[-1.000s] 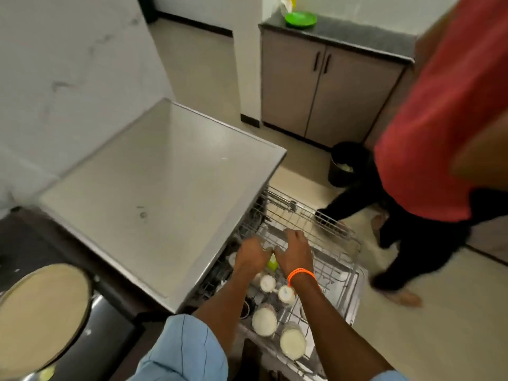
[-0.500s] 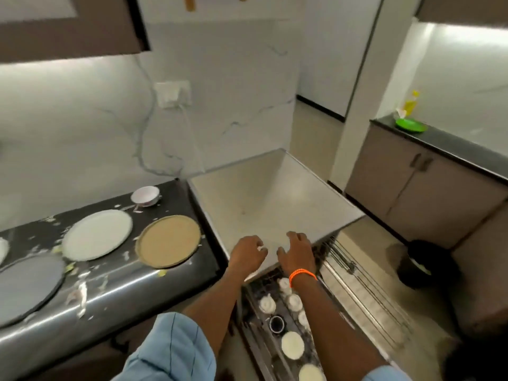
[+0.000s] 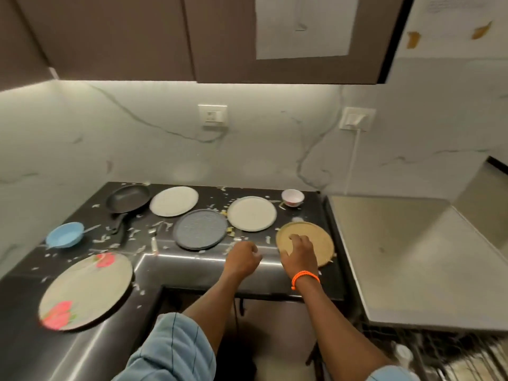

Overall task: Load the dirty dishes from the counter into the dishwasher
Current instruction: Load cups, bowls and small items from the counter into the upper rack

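Dirty dishes lie on the black counter (image 3: pixel 192 268): a tan plate (image 3: pixel 316 237), a grey-blue plate (image 3: pixel 202 229), two white plates (image 3: pixel 251 213) (image 3: pixel 173 201), a black frying pan (image 3: pixel 127 198), a blue bowl (image 3: pixel 65 234), a small white bowl (image 3: pixel 292 197) and a large floral plate (image 3: pixel 86 290). My right hand (image 3: pixel 299 254), with an orange wristband, hovers over the near left part of the tan plate, fingers bent down toward it. My left hand (image 3: pixel 242 259) is curled over the counter edge and holds nothing. The dishwasher rack (image 3: pixel 439 361) shows at bottom right.
Food scraps and a piece of cutlery (image 3: pixel 154 240) are scattered over the counter. The dishwasher's steel top (image 3: pixel 406 257) adjoins the counter on the right. Brown wall cabinets hang overhead, and two wall sockets sit on the marble backsplash.
My view has swung left from the dishwasher rack to the counter. Both hands left the rack and now reach over the counter, the right one above the tan plate.
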`<state>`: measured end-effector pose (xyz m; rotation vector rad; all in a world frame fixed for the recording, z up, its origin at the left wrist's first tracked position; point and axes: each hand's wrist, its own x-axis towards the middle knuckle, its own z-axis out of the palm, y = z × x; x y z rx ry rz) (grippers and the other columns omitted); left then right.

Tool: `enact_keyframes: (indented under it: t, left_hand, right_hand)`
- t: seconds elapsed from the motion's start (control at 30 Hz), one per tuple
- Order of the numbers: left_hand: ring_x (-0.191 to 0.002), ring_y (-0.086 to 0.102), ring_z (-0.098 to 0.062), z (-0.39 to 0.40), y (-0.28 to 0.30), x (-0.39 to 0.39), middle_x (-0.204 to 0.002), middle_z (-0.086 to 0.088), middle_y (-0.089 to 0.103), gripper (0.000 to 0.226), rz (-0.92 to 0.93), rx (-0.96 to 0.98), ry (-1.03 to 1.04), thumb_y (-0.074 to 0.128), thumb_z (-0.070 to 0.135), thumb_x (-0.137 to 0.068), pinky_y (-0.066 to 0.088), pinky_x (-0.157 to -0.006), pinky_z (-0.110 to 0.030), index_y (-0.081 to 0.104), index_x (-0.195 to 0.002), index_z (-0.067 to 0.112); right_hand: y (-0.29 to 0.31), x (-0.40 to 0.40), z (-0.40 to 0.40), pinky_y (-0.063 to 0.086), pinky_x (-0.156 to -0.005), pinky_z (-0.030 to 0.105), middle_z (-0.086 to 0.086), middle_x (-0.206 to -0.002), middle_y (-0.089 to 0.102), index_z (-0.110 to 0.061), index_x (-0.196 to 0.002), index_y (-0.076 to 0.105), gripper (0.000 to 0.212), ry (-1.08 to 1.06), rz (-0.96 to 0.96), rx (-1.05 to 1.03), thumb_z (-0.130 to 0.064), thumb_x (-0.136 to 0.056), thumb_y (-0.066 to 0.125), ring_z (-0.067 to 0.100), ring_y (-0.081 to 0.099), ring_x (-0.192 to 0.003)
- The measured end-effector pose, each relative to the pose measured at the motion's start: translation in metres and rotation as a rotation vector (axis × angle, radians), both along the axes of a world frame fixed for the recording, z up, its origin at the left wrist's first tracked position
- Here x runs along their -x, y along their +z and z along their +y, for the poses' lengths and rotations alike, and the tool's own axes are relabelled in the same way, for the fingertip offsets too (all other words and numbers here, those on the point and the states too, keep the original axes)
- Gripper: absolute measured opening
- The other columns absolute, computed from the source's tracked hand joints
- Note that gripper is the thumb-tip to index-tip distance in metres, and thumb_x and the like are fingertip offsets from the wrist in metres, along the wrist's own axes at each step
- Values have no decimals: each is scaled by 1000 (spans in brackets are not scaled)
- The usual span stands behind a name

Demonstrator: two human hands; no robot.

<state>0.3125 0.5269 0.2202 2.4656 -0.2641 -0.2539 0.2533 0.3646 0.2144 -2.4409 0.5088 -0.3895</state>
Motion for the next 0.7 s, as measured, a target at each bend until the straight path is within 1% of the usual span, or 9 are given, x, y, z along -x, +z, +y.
enact_keyframes:
  t: [0.07,0.17,0.27,0.37,0.47,0.57,0.7]
  left_hand:
    - [-96,68,-18,45,-1,-18,-102,3,73,22,3,-5,53,65,38,-85,50,-78,-29,75,-96,21]
    - [-93,67,-19,107,-5,-38,-100,0,74,21,0,6,142,65,33,-86,54,-82,-33,75,-95,17]
    - [-100,66,-20,166,-12,-50,-107,-2,73,25,-4,-29,222,66,37,-86,53,-86,-33,75,-99,18]
    - [-97,67,-21,219,-22,-61,-104,-2,73,24,24,-40,317,61,38,-78,54,-84,-34,73,-91,22]
    - [-93,68,-19,261,-28,-66,-97,1,72,21,40,-46,418,62,34,-77,54,-80,-31,73,-86,20]
    - [-89,67,-17,293,-33,-67,-94,3,72,15,55,-44,503,66,32,-80,56,-80,-33,74,-87,22]
    - [-97,66,-20,327,-37,-77,-103,0,72,19,75,-102,600,67,32,-85,50,-81,-30,75,-98,22]
  right_hand:
    - [-1,-24,43,49,-89,38,12,-117,58,-10,-121,61,44,64,1,23,-18,-79,71,32,54,-109]
    - [-4,-55,101,52,-91,38,10,-118,59,-13,-120,62,45,149,-10,24,-22,-78,73,28,55,-111]
    - [-9,-76,156,52,-92,39,10,-121,58,-12,-121,61,43,241,-7,6,-21,-80,71,28,55,-113]
    - [-11,-96,203,51,-95,37,9,-125,57,-14,-125,61,45,339,16,4,-21,-82,71,27,53,-118]
    - [-13,-114,240,51,-92,37,8,-122,56,-14,-124,61,43,431,33,19,-22,-83,72,27,53,-115]
    - [-17,-130,270,50,-92,35,9,-119,57,-12,-123,61,41,524,60,22,-22,-84,71,27,55,-110]
    - [-20,-160,299,50,-95,33,9,-120,58,-12,-123,60,39,656,131,5,-24,-87,70,25,56,-111]
